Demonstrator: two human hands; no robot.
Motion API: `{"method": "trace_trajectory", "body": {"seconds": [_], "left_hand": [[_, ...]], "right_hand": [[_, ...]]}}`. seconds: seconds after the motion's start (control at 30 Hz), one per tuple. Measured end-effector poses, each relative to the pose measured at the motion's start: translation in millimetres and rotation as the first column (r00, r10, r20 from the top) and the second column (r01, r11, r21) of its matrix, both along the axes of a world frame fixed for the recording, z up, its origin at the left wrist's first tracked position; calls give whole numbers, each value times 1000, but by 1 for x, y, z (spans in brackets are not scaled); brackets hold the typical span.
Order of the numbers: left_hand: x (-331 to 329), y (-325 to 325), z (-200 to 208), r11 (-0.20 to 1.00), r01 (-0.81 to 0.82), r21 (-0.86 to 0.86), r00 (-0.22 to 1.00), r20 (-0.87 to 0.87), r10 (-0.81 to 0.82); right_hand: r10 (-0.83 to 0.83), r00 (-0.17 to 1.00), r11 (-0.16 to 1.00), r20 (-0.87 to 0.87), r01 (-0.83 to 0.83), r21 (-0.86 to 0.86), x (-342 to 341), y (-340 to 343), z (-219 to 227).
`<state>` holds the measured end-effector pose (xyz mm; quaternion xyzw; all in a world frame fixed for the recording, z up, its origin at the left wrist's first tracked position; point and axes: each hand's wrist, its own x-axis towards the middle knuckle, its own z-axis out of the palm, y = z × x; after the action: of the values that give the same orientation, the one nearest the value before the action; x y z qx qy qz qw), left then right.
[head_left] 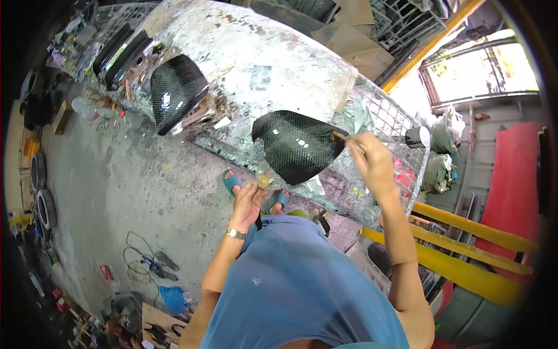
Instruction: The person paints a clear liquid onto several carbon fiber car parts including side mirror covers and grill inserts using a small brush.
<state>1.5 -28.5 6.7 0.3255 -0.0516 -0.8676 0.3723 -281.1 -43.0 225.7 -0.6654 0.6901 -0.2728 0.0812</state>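
A glossy black carbon-fibre panel [299, 145], curved and pointed at its right end, lies on the worktable in front of me. Over that end, my right hand [372, 160] pinches what looks like a small brush [339, 135], its orange-brown tip at the panel's surface. The brush is mostly hidden by my fingers. Below the panel's left side, my left hand [250, 200] is closed around a clear plastic cup [267, 177] with something yellowish in it. A similar carbon-fibre panel [177, 93] rests farther left on the table.
The stained worktable [302, 70] has wire mesh [383, 116] along its right part. There lie a crumpled grey-green cloth [357, 116] and a black-and-white can [417, 138]. Long black parts [122, 58] lie far left. Yellow rails [465, 232] stand at my right; a cable [136, 253] lies on the floor.
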Motion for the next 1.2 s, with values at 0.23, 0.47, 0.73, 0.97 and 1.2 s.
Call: {"method": "trace_trajectory", "body": {"seconds": [0.23,0.47,0.73,0.97,1.2], "left_hand": [[0,-3,7,999,31,11,996,-80,-30],[8,-2,-1,995,74,64,985,-161,-62],[11,-6,-8,997,-10,81,993,-120,19],[15,5,-12,999,-19,47,991,-131,25],[-1,14,2,999,1,50,999,-39,1]], "right_hand": [[343,926,935,-158,-320,154,103,33,-19],[352,929,930,111,-361,73,109,-7,-12],[648,738,755,-187,-592,281,112,-61,-28],[692,677,715,-252,-593,371,98,-14,-12],[649,744,738,-160,-563,373,69,41,-5]]}}
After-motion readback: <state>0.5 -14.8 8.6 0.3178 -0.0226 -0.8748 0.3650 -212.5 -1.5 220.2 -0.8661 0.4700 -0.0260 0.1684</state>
